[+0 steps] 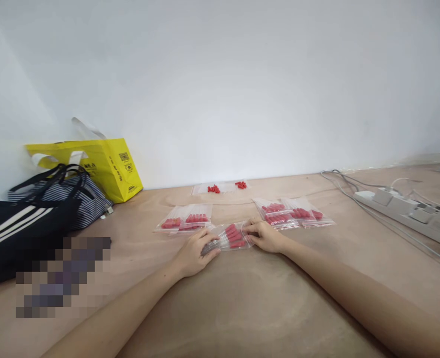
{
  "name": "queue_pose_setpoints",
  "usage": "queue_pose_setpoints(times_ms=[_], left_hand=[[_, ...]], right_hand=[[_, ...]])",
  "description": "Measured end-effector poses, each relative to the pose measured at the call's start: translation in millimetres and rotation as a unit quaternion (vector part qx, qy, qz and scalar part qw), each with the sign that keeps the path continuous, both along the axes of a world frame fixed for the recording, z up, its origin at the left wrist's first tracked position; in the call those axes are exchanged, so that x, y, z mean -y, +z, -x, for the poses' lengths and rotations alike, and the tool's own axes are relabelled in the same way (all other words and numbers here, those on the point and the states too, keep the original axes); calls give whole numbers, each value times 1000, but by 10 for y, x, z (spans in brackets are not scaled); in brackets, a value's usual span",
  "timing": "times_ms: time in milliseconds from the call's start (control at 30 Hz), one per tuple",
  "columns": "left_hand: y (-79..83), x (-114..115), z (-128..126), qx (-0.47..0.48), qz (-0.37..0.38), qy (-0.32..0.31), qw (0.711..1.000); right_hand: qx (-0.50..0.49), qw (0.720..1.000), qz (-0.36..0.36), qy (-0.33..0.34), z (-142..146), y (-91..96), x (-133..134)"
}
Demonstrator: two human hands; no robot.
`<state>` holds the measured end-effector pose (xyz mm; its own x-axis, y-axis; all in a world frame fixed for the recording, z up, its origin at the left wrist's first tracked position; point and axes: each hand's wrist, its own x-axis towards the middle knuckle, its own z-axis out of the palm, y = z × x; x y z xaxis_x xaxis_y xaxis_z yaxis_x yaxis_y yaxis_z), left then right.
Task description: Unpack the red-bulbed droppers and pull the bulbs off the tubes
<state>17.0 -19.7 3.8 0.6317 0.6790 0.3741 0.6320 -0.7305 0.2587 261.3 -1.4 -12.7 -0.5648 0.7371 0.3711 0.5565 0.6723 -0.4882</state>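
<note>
A small clear zip bag of red pieces (231,237) lies on the wooden table (242,308) between my hands. My left hand (195,252) grips its left end with curled fingers. My right hand (265,235) pinches its right end. Filled bags lie to the left (188,219) and to the right (292,213) of it. Further back, near the wall, loose red pieces (213,189) sit on a clear bag.
A yellow paper bag (104,166) and a black striped bag (37,219) stand at the left. A white power strip (409,211) with cables lies at the right. A white wall runs along the table's far edge.
</note>
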Motion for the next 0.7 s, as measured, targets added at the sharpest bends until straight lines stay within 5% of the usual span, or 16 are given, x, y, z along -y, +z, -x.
queue_pose_setpoints(times_ms=[333,600,700], left_hand=[[-1,-37,103,7,31,31,999],[7,-23,111,14,22,27,999],[1,-28,117,16,18,16,1000]], right_hand=[[-86,985,112,102,141,43,-50],[-131,972,187,45,221,-44,-115],[-106,980,165,37,225,-20,-86]])
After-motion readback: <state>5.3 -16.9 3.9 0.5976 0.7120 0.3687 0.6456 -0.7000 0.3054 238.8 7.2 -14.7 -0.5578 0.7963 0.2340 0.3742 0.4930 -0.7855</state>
